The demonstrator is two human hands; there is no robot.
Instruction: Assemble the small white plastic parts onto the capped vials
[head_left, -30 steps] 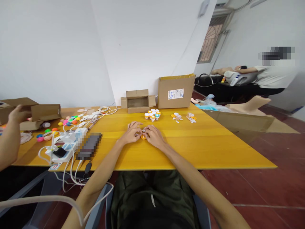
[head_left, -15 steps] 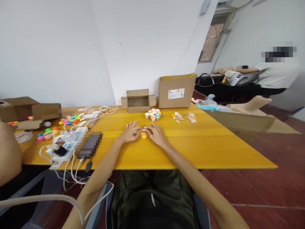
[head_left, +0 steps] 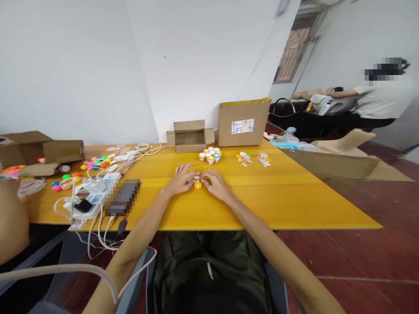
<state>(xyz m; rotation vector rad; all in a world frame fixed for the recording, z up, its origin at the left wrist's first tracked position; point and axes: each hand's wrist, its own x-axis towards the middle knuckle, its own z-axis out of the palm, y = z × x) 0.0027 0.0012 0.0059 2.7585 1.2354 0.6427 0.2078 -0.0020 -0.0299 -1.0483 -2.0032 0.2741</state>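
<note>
Both my hands rest on the yellow table [head_left: 294,200] just ahead of me, fingertips almost meeting. My left hand [head_left: 180,180] and my right hand [head_left: 215,183] have their fingers curled in a pinch over a few tiny white and metal parts [head_left: 195,177]. What each pinch holds is too small to make out. An orange round cap [head_left: 197,186] lies on the table between the two thumbs. A cluster of small white pots with orange and teal caps [head_left: 210,156] stands a little beyond my hands.
Two small piles of parts [head_left: 244,159] [head_left: 263,160] lie far right. Open cardboard boxes [head_left: 190,137] [head_left: 242,122] stand against the wall. At left are a power strip with cables [head_left: 88,200], coloured balls [head_left: 93,165], more boxes [head_left: 49,152] and another person's arm [head_left: 11,218].
The other person's hand at left has left the cardboard box and dropped low. My hands have stayed over the small parts, only their fingers shifting.
</note>
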